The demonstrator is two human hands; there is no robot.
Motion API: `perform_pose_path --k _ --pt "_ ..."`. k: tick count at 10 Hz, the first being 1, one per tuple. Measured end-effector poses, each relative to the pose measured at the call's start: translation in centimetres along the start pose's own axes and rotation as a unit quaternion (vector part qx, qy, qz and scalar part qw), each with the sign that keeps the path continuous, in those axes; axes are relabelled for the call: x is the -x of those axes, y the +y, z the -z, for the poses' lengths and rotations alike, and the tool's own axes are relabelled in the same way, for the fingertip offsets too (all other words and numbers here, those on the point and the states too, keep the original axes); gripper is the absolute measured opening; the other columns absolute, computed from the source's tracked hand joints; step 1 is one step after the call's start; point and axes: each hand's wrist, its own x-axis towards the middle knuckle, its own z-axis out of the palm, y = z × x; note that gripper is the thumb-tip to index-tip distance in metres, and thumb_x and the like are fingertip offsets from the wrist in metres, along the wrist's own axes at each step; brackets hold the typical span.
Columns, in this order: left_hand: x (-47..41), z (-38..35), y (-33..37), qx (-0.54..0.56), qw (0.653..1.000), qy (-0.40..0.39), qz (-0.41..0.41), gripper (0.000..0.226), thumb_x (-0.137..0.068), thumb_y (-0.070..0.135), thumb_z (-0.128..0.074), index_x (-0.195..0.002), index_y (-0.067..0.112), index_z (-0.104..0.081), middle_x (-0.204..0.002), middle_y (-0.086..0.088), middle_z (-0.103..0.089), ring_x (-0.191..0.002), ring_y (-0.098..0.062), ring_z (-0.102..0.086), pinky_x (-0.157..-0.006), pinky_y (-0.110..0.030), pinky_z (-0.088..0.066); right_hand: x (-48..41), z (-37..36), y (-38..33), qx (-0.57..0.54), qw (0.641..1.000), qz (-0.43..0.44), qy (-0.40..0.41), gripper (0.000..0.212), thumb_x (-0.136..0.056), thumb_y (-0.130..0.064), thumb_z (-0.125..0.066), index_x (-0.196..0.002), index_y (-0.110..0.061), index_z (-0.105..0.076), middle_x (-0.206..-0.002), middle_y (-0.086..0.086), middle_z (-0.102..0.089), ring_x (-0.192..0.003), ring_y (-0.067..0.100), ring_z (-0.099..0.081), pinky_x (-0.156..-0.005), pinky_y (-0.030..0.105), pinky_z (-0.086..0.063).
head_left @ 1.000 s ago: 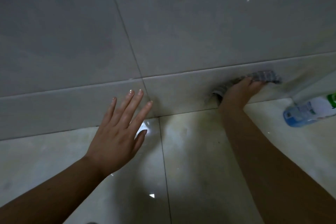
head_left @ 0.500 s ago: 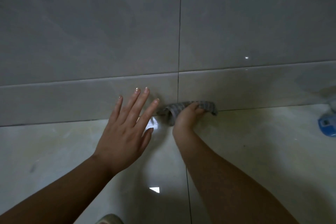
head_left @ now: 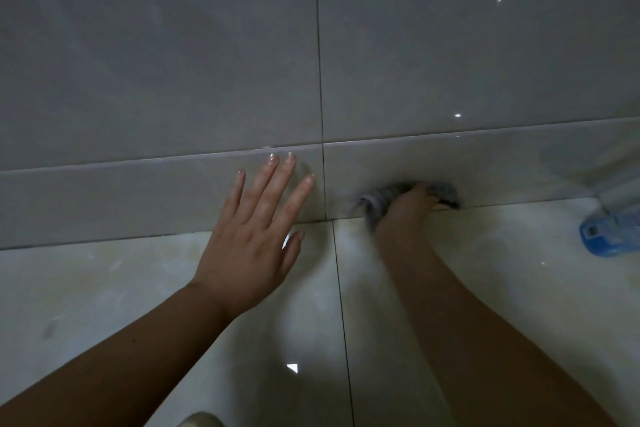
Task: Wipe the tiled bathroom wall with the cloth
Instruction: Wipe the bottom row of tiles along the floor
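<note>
Grey tiled bathroom wall (head_left: 173,62) meets a pale glossy floor (head_left: 104,288) at a low skirting tile (head_left: 104,198). The left hand (head_left: 249,253) is spread, fingers straight, holding nothing. The right hand (head_left: 405,211) grips the checked cloth (head_left: 446,191), bunched against the skirting's bottom edge. Firm, overlapping strokes along that joint would serve best — cloth flattened, not balled — stopping short of the blue bottle (head_left: 609,236).

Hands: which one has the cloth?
The right hand: it grips the grey cloth against the bottom of the wall. The left hand is spread, fingers straight, holding nothing.
</note>
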Motion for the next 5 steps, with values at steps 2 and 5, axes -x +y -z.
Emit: perform_pose_path --k 2,5 --pt "-0.7 0.1 0.1 0.007 1.000 0.011 0.008 0.070 -0.097 0.040 -0.044 -0.156 0.017 -0.015 -0.164 -0.014 -0.010 -0.152 -0.029 -0.008 -0.121 -0.053 -0.011 4.0 0.2 -2.0 -0.389 0.920 -0.053 0.000 0.061 -0.106 -0.034 -0.005 -0.134 0.013 -0.032 -0.117 0.048 -0.037 -0.096 0.041 -0.052 -0.069 0.005 -0.033" --pt "-1.3 -1.3 1.2 0.018 1.000 0.005 -0.019 0.074 -0.094 0.033 -0.054 -0.155 0.016 -0.017 -0.163 -0.015 -0.013 -0.152 -0.030 -0.011 -0.120 -0.054 -0.016 -4.9 -2.5 3.7 -0.578 0.758 -0.221 -0.206 0.028 -0.089 -0.014 -0.052 -0.101 -0.039 -0.055 -0.100 0.000 -0.054 -0.081 0.015 -0.054 -0.073 0.031 -0.047"
